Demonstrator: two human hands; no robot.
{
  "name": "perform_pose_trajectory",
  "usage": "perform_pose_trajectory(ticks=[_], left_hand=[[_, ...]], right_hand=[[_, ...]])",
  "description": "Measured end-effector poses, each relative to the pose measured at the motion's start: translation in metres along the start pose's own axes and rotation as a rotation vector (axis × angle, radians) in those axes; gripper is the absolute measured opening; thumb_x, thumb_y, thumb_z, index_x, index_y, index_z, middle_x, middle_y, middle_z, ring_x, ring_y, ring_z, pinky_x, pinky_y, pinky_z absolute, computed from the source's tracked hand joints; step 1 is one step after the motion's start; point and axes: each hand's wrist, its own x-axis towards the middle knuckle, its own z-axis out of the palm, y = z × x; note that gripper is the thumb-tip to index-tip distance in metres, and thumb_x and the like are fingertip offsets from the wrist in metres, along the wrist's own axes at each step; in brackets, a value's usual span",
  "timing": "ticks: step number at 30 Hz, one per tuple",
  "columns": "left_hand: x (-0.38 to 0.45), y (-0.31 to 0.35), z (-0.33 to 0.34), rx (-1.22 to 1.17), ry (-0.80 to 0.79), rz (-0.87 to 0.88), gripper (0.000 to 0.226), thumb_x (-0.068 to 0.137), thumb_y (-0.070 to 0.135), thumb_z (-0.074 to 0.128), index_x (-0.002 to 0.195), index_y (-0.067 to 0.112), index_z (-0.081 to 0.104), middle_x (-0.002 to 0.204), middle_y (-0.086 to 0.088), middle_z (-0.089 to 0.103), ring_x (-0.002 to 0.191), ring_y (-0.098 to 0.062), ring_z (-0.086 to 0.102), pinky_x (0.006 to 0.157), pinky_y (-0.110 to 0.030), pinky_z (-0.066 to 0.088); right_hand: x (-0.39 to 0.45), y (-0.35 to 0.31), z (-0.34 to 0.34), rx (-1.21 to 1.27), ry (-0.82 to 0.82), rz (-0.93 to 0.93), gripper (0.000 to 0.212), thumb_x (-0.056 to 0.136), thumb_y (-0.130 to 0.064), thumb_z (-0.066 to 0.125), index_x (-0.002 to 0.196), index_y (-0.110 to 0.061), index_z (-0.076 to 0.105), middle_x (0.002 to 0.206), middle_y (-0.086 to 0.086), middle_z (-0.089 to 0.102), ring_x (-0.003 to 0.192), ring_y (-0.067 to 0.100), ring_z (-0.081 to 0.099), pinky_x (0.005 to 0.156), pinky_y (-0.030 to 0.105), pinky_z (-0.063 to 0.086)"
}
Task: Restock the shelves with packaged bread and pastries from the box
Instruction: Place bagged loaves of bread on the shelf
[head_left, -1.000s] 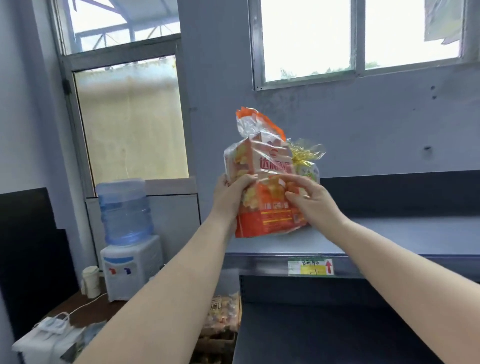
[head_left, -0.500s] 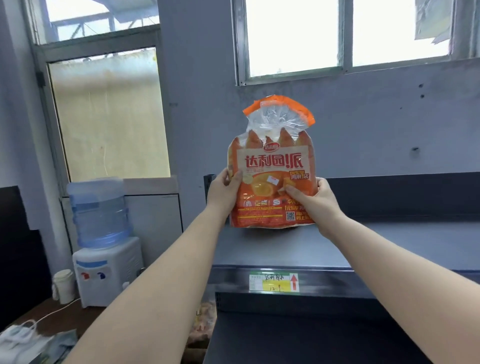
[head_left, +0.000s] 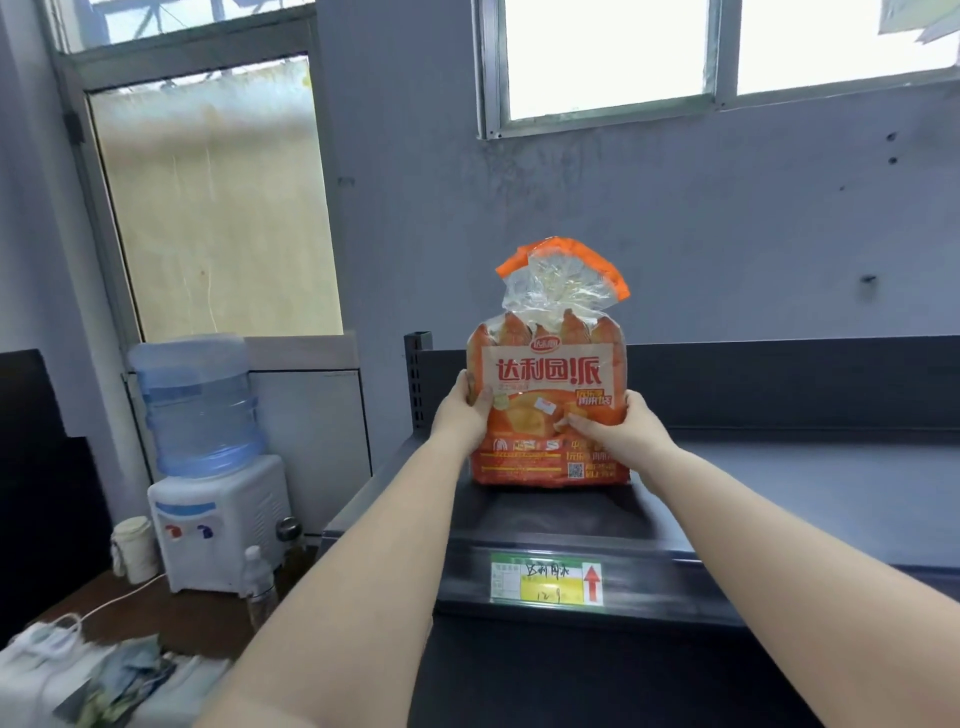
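Observation:
An orange pastry bag (head_left: 548, 379) with a clear gathered top stands upright on the dark top shelf (head_left: 779, 493), near its left end. My left hand (head_left: 462, 415) grips the bag's left side, thumb on the front. My right hand (head_left: 618, 431) grips its lower right side, fingers curled across the front. The bag's bottom edge touches the shelf surface. A green and yellow price label (head_left: 545, 578) with a red arrow sits on the shelf's front edge just below the bag. The box is out of sight.
The shelf's dark back panel (head_left: 779, 379) rises behind the bag. A water dispenser (head_left: 213, 467) stands on a low brown table (head_left: 156, 613) to the left, with a white cup (head_left: 136, 548) and a small bottle (head_left: 257, 577). A lower shelf (head_left: 571, 686) lies beneath.
The bag turned face-forward and came down from chest height onto the shelf. Both hands slid lower with it and still hold its sides. The view shifted right and closer.

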Motion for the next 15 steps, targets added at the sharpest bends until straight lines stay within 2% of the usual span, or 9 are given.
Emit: perform_pose_trajectory(ticks=[5,9,13,15], left_hand=[[-0.009,0.002,-0.007,0.095,-0.019,0.040,0.048,0.095,0.044,0.045,0.134,0.017,0.041,0.136,-0.007,0.054,0.121,-0.027,0.055,0.101,-0.046,0.046],[-0.021,0.002,-0.014,0.162,0.015,0.071,0.053,0.093,0.045,0.050,0.135,0.014,0.042,0.134,-0.009,0.055,0.119,-0.027,0.055,0.098,-0.043,0.048],[-0.036,0.004,-0.024,0.229,0.012,0.073,0.058,0.094,0.037,0.051,0.143,0.011,0.034,0.142,-0.010,0.047,0.128,-0.027,0.047,0.099,-0.036,0.041],[-0.044,0.000,-0.035,0.289,0.030,0.085,0.058,0.095,0.035,0.051,0.145,0.013,0.032,0.143,-0.010,0.045,0.130,-0.025,0.045,0.103,-0.038,0.041]], right_hand=[[-0.007,-0.014,-0.003,-0.167,0.114,-0.014,0.081,0.061,-0.041,0.084,0.124,-0.014,0.041,0.122,0.008,0.055,0.110,0.026,0.058,0.091,0.046,0.052],[-0.023,-0.023,0.004,-0.235,0.233,-0.029,0.087,0.064,-0.043,0.082,0.129,-0.009,0.036,0.127,0.012,0.049,0.115,0.030,0.054,0.094,0.050,0.050],[-0.045,-0.033,0.012,-0.297,0.274,-0.005,0.094,0.067,-0.045,0.080,0.136,-0.005,0.029,0.134,0.015,0.039,0.125,0.033,0.044,0.102,0.046,0.042],[-0.059,-0.039,0.018,-0.329,0.348,-0.076,0.090,0.070,-0.045,0.077,0.136,-0.005,0.031,0.136,0.015,0.038,0.126,0.033,0.040,0.101,0.044,0.038]])
